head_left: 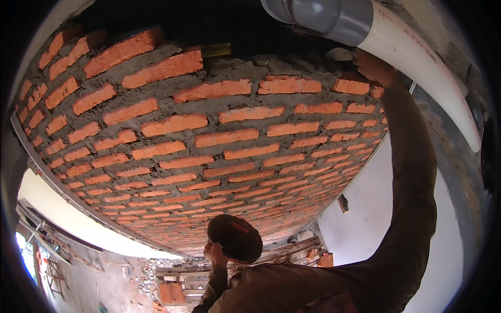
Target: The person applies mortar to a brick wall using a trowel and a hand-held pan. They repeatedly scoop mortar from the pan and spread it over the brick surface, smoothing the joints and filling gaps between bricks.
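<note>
My right arm reaches up to the wall's top at the right, under the pipe. There my right hand (374,69) is closed on a trowel (339,54); its pale blade shows just left of the fingers, and the handle is hidden. The blade is over the grey mortar (292,66) along the top course of the brick wall (227,137). Low in the middle, my left hand (215,254) is closed at the left side of a dark rounded thing (236,239) with a reddish patch. Its exact kind does not show.
A white pipe (417,65) with a grey coupling (334,20) slants above my right arm. Higher bricks (125,52) step up at the left. Down below are wooden planks (193,271), stacked bricks (171,293) and rubble (144,281). A white wall (360,208) stands at the right.
</note>
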`<act>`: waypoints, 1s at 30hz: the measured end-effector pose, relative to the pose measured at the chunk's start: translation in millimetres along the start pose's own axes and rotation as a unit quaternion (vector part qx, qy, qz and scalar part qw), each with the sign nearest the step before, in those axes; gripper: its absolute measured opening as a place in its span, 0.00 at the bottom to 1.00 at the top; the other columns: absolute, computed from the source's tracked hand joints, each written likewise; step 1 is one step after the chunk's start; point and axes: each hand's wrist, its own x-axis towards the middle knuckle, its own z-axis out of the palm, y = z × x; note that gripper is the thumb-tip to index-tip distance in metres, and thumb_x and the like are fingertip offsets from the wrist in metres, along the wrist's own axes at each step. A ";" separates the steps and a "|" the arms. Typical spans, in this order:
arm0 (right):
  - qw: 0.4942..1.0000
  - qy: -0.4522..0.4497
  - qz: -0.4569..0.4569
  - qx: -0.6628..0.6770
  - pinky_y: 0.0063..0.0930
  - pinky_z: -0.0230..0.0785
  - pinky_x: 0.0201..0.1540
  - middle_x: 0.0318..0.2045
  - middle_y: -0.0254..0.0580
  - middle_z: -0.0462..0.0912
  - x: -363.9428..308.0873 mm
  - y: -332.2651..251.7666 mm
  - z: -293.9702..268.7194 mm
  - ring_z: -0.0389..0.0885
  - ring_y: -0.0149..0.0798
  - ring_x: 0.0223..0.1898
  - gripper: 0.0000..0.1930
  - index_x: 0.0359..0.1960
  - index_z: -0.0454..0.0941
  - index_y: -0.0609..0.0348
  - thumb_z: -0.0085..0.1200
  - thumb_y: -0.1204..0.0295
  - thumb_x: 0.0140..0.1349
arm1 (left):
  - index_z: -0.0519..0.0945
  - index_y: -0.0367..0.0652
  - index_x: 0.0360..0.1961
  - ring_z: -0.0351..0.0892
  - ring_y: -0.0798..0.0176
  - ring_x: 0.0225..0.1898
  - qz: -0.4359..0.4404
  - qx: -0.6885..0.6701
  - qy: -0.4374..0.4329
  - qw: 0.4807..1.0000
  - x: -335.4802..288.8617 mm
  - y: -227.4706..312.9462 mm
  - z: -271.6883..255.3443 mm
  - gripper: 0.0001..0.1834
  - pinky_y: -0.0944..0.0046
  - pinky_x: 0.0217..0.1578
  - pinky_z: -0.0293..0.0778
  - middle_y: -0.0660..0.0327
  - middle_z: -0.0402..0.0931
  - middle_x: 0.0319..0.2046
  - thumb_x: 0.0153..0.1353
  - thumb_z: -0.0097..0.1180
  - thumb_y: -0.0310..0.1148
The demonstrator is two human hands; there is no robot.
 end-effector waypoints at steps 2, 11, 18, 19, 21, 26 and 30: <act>0.999 -0.046 -0.024 0.001 0.43 0.75 0.43 0.38 0.47 0.83 30.8 -27.8 -0.3 0.82 0.50 0.42 0.13 0.41 0.81 0.56 0.64 0.71 0.52 | 0.77 0.32 0.30 0.74 0.64 0.24 0.004 -0.004 0.000 1.000 5.5 -0.5 -7.0 0.10 0.63 0.23 0.73 0.61 0.73 0.26 0.43 0.48 0.19; 0.967 -0.142 -0.137 0.165 0.43 0.76 0.41 0.36 0.50 0.85 92.3 -153.4 -26.9 0.85 0.50 0.41 0.14 0.42 0.83 0.56 0.63 0.66 0.54 | 0.77 0.31 0.28 0.74 0.63 0.23 0.008 0.021 -0.010 1.000 10.9 0.5 -32.6 0.09 0.61 0.22 0.71 0.62 0.73 0.24 0.43 0.50 0.21; 0.963 0.097 0.042 0.248 0.43 0.75 0.41 0.35 0.49 0.84 -16.1 -139.1 -3.8 0.83 0.54 0.38 0.13 0.45 0.81 0.55 0.56 0.64 0.62 | 0.75 0.35 0.24 0.71 0.65 0.22 -0.027 -0.016 -0.010 0.999 21.4 3.4 -37.1 0.05 0.63 0.22 0.69 0.63 0.73 0.24 0.42 0.51 0.21; 0.945 0.087 0.110 0.295 0.41 0.75 0.39 0.32 0.48 0.83 -41.7 -138.0 5.1 0.83 0.51 0.35 0.12 0.43 0.80 0.58 0.54 0.64 0.64 | 0.73 0.38 0.21 0.70 0.67 0.21 -0.034 -0.027 -0.011 0.999 22.8 4.6 -36.7 0.04 0.65 0.21 0.68 0.64 0.73 0.23 0.42 0.51 0.19; 0.867 0.082 0.238 0.429 0.36 0.73 0.33 0.28 0.46 0.80 -92.0 -138.8 26.7 0.81 0.42 0.28 0.13 0.43 0.77 0.62 0.50 0.64 0.67 | 0.72 0.40 0.19 0.70 0.69 0.19 -0.034 -0.022 -0.008 0.999 26.5 7.6 -35.8 0.06 0.67 0.21 0.67 0.64 0.73 0.22 0.41 0.50 0.17; 0.575 0.126 0.456 0.668 0.26 0.70 0.21 0.27 0.37 0.78 -146.9 -155.7 75.8 0.76 0.30 0.20 0.18 0.49 0.75 0.61 0.45 0.58 0.73 | 0.71 0.40 0.19 0.69 0.68 0.20 0.041 0.037 -0.066 0.996 34.7 15.3 -33.2 0.06 0.65 0.21 0.67 0.63 0.73 0.23 0.40 0.48 0.16; 0.450 0.104 0.438 0.771 0.26 0.72 0.20 0.28 0.38 0.78 -124.5 -207.6 79.0 0.77 0.31 0.19 0.18 0.48 0.75 0.60 0.44 0.57 0.74 | 0.71 0.40 0.18 0.68 0.70 0.20 -0.026 -0.047 -0.068 0.996 36.6 21.5 -21.3 0.06 0.67 0.20 0.63 0.65 0.71 0.21 0.40 0.48 0.16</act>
